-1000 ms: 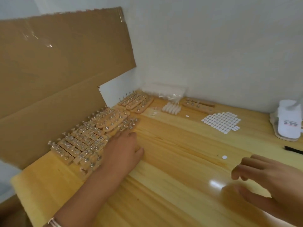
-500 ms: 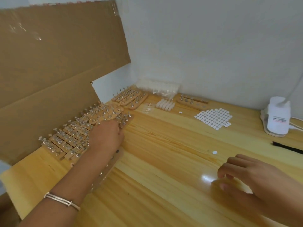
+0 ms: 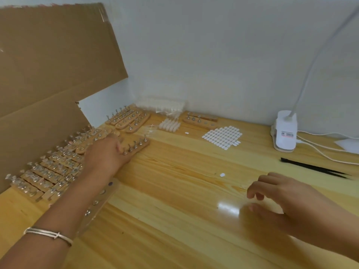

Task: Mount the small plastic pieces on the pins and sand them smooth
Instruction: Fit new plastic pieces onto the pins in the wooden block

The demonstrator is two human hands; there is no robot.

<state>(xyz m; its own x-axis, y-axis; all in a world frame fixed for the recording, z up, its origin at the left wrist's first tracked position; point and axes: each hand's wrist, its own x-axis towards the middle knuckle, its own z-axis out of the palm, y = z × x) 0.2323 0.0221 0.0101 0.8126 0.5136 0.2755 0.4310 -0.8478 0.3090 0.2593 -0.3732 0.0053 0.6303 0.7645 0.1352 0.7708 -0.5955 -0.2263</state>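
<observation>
The pale wooden strip with a row of upright metal pins lies flat on the glossy yellow wooden table, just in front of like strips carrying clear plastic pieces. We judge it light and stiff, best taken by the bare wood at its end, clear of the thin pins. Our left hand covers its near end, fingertips on the wood, though we cannot tell whether they pinch it; our right hand hovers well apart, fingers loosely curled round nothing visible.

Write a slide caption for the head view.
The left hand holds a wooden pin strip; right hand hovers over the table.
</observation>
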